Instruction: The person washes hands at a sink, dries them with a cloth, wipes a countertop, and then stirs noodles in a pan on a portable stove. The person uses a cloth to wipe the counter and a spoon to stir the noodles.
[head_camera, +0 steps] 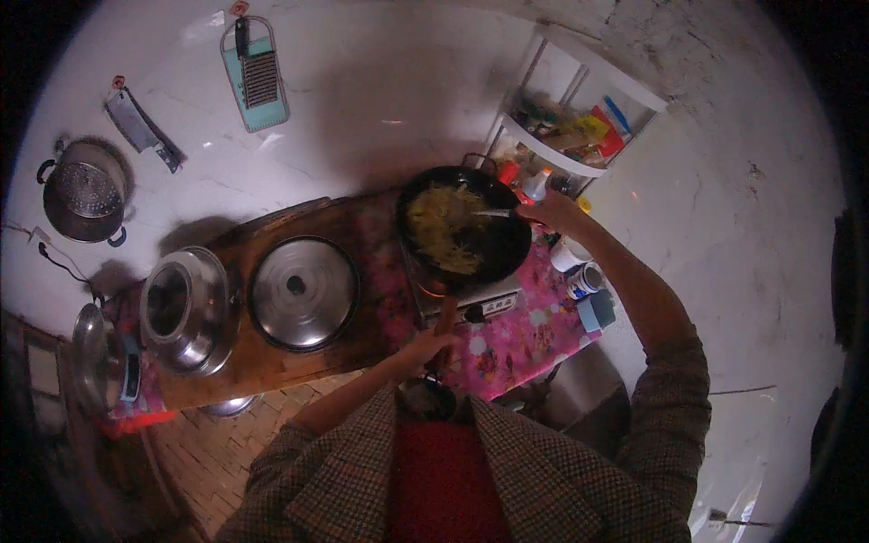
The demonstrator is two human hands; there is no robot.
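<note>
A dark wok (504,246) sits on a gas stove (499,305), tilted somewhat towards me. Pale yellow shredded food, perhaps potato (442,220), covers its left and middle part. My left hand (432,345) grips the wok's wooden handle (446,317) at the near side. In my right hand (558,214) is a metal spatula (494,213), which reaches into the wok from the right; its blade meets the food, and my fingers hide most of its handle.
A round metal lid (305,292) and stacked metal pans (187,309) lie on the wooden board (370,271) to the left. Jars (585,279) and a corner shelf (574,159) flank the right side. A cleaver (141,129) and a grater (256,81) hang on the wall.
</note>
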